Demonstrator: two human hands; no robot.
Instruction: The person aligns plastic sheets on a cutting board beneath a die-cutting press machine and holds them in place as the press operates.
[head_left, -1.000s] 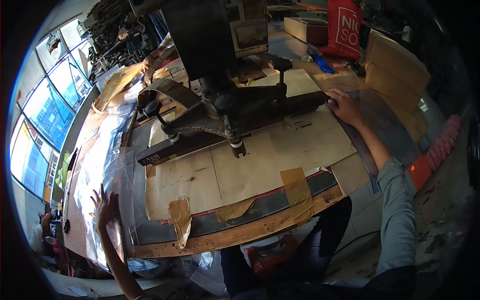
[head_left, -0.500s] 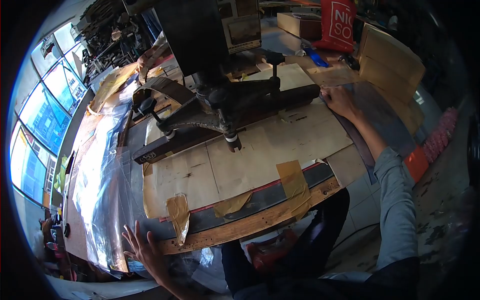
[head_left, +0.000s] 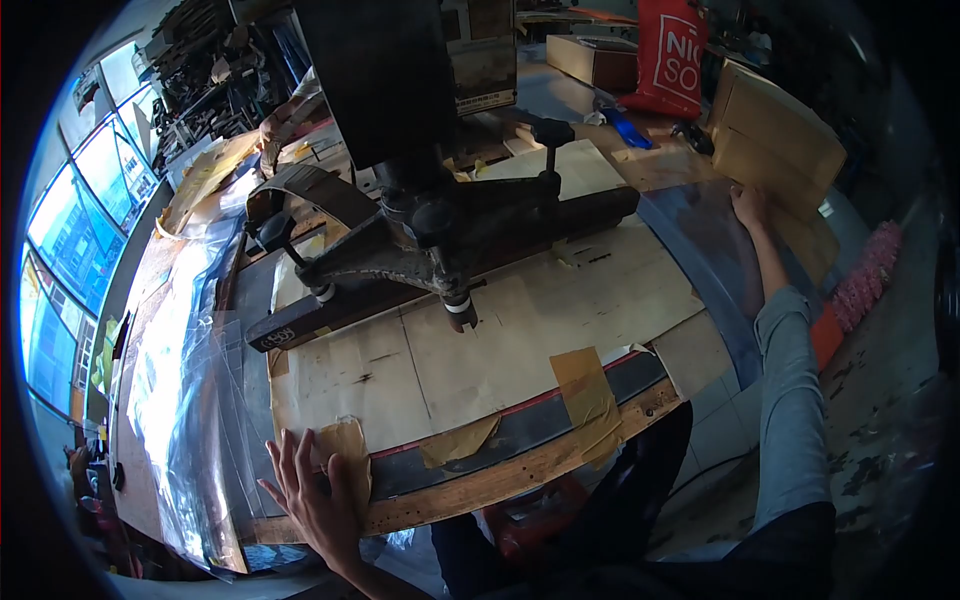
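My left hand has its fingers spread over the front left corner of the pale paper sheet, touching a strip of brown tape. My right hand is closed over the dark translucent sheet at the right; what its curled fingers hold is hidden. Between the hands, a black clamp frame stands above the paper, along a long dark bar. More tape crosses the paper's front edge onto the wooden rim.
Another person's hand is at the back left. Clear plastic film covers the left side. A red bag, a blue object and an open cardboard box stand at the back right. A pink fluffy duster hangs beyond.
My left hand has moved from the plastic film to the taped corner. My right hand has left the bar's end and moved right onto the dark sheet, more of which now shows.
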